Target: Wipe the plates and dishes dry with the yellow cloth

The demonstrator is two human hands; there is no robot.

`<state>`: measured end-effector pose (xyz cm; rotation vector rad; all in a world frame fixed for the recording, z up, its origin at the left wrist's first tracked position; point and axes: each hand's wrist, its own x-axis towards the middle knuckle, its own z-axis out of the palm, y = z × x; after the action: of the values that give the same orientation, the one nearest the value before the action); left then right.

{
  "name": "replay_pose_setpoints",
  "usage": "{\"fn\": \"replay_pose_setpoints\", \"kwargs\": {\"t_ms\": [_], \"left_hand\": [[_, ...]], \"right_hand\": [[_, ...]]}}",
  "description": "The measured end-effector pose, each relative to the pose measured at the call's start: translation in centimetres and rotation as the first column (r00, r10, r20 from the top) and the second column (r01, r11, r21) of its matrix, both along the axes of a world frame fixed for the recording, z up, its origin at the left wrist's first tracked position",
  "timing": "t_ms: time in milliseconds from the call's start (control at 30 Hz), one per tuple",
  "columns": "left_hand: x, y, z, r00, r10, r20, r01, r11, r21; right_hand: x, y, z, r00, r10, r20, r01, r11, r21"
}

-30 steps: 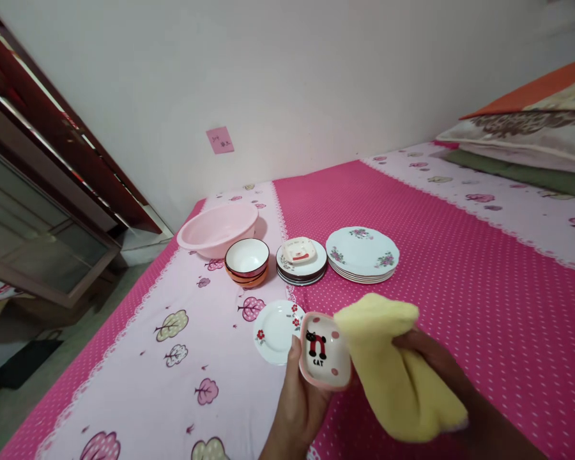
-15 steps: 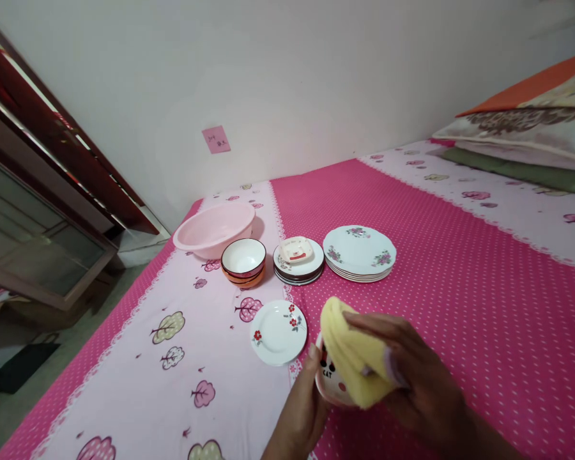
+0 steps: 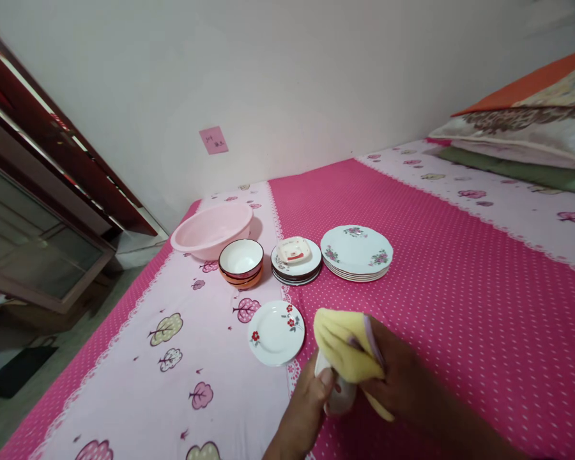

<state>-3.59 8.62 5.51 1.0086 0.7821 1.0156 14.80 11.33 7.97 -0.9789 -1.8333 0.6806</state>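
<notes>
My left hand (image 3: 306,402) grips the side of a small white dish (image 3: 340,397), its thumb on the near face. A yellow cloth (image 3: 342,342) with a purple edge is bunched in my right hand (image 3: 393,364) and covers the dish's upper part. The fingers under the cloth are partly hidden. Just left of the dish lies a white plate with red flowers (image 3: 275,333). Beyond it stand stacked bowls (image 3: 242,259), a stack of small plates (image 3: 306,265) with a square dish (image 3: 293,250) on top, and stacked oval plates (image 3: 357,249).
A pink basin (image 3: 213,230) sits behind the bowls, near the wall. Everything rests on a pink patterned bedspread (image 3: 450,306). Pillows and folded bedding (image 3: 531,137) lie at the far right. The bed's left edge drops to the floor.
The dish has turned in my left hand, so its printed cat face no longer shows. My right hand and the cloth have shifted slightly left, and the cloth has folded differently.
</notes>
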Motion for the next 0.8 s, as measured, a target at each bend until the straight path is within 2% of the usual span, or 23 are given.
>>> {"fn": "replay_pose_setpoints", "kwargs": {"t_ms": [100,167,333,433,567,700,800], "left_hand": [[0.0,-0.1,0.0,1.000,0.013,0.021,-0.014,0.998,0.054],[0.0,0.1,-0.4,0.995,0.042,0.091,-0.045,0.999,0.030],[0.1,0.1,-1.2,0.935,0.203,0.291,-0.153,0.971,-0.185],[0.4,-0.3,-1.2,0.886,0.281,0.370,-0.199,0.949,-0.244],[0.5,-0.1,-0.9,0.842,0.322,0.432,-0.201,0.932,-0.303],[0.2,0.7,-0.3,0.844,0.246,0.477,-0.074,0.934,-0.350],[0.2,1.0,-0.1,0.839,0.182,0.513,0.032,0.925,-0.380]], "right_hand": [[0.6,0.5,-0.2,0.992,0.029,-0.122,-0.067,0.943,-0.327],[1.0,0.9,-0.3,0.983,0.049,-0.177,-0.121,0.897,-0.425],[1.1,1.6,-0.6,0.961,0.038,-0.273,-0.176,0.847,-0.502],[0.9,1.6,-0.8,0.953,0.004,-0.303,-0.180,0.812,-0.555],[0.7,1.5,-1.2,0.952,-0.064,-0.300,-0.153,0.747,-0.647],[0.3,1.4,-1.7,0.934,-0.091,-0.346,-0.178,0.719,-0.671],[0.0,1.3,-1.5,0.915,-0.166,-0.369,-0.120,0.759,-0.640]]}}
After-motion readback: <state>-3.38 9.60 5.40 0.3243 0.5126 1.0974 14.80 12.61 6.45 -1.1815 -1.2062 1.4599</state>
